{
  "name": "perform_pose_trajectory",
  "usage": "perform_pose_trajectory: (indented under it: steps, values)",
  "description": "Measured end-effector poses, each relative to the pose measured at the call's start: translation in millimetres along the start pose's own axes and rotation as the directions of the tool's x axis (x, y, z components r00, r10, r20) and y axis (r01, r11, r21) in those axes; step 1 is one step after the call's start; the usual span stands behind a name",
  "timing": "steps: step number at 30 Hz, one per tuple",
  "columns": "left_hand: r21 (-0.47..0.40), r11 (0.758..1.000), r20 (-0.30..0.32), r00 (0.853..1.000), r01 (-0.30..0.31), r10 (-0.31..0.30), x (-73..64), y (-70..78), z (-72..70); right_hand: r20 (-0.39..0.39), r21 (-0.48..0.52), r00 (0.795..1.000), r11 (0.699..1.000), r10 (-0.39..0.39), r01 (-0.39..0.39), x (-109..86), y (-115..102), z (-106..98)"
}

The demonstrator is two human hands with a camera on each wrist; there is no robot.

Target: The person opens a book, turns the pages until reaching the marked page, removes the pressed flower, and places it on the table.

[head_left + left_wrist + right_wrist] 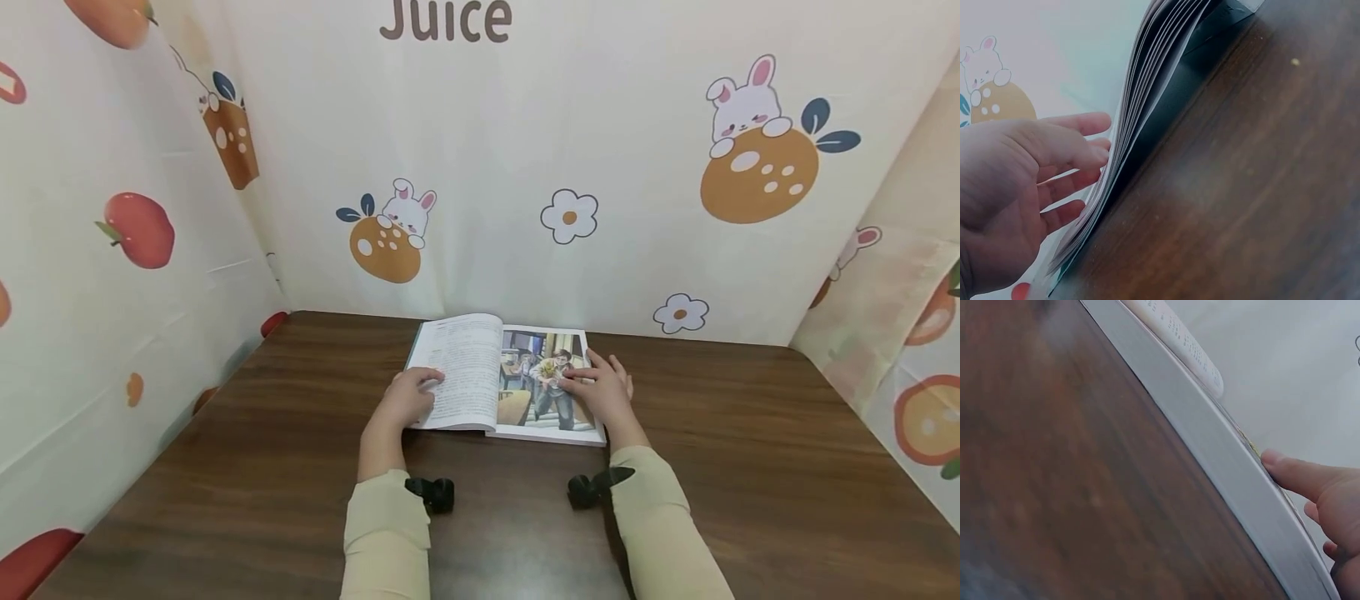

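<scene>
An open book lies near the far edge of the table, text on its left page and a colour picture on its right. My left hand rests at the outer edge of the left page with loosely bent fingers. In the left wrist view, its fingertips touch the fanned page edges. My right hand has its thumb laid on the picture page and its other fingers by the outer edge. From the right wrist, the thumb presses the top of the thick page block.
The brown wooden table reaches up to a printed cloth behind it. More printed cloth hangs at both sides. A black wrist camera sits by the left sleeve and another by the right sleeve.
</scene>
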State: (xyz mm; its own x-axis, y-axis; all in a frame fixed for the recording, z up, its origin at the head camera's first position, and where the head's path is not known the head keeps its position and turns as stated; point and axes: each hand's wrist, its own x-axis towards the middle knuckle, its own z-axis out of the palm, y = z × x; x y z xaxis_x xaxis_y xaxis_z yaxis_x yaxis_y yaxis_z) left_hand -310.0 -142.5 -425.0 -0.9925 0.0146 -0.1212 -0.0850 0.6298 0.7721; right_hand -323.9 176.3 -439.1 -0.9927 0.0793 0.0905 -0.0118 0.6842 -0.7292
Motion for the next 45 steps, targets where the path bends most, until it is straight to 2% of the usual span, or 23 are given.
perform_pose_trajectory:
  steps: [4, 11, 16, 27, 35, 40, 45]
  values:
    - [0.000, 1.000, -0.001, 1.000, -0.003, 0.003, 0.9, -0.6, 0.0, -0.035, -0.007, 0.999, 1.000, 0.009, -0.009, 1.4, 0, 2]
    - [-0.002, 1.000, -0.010, 1.000, -0.017, 0.017, -0.4, 0.7, -1.4, -0.090, -0.073, 0.995, 0.997, -0.034, 0.028, 2.2, -3, 4]
    - [0.000, 1.000, -0.008, 1.000, -0.013, 0.013, -0.9, 1.5, -0.7, -0.110, -0.080, 0.993, 0.996, -0.045, 0.036, 1.2, -4, 6]
    - [0.017, 1.000, -0.020, 1.000, -0.021, 0.021, -1.1, 0.8, -0.9, -0.086, -0.177, 0.985, 0.976, -0.147, 0.130, 3.6, -2, 11]
    - [0.033, 0.999, -0.020, 0.999, -0.026, 0.027, 0.2, 0.7, -0.5, -0.089, -0.125, 0.990, 0.987, -0.113, 0.102, 2.9, -2, 11]
    - [0.033, 0.999, -0.021, 1.000, -0.021, 0.021, -1.0, 1.0, -1.1, -0.094, -0.151, 0.986, 0.981, -0.137, 0.122, 3.4, -2, 12]
    - [0.041, 0.999, -0.025, 0.999, -0.022, 0.023, -0.4, 1.2, -0.9, -0.067, -0.172, 0.986, 0.976, -0.151, 0.137, 3.0, -4, 12]
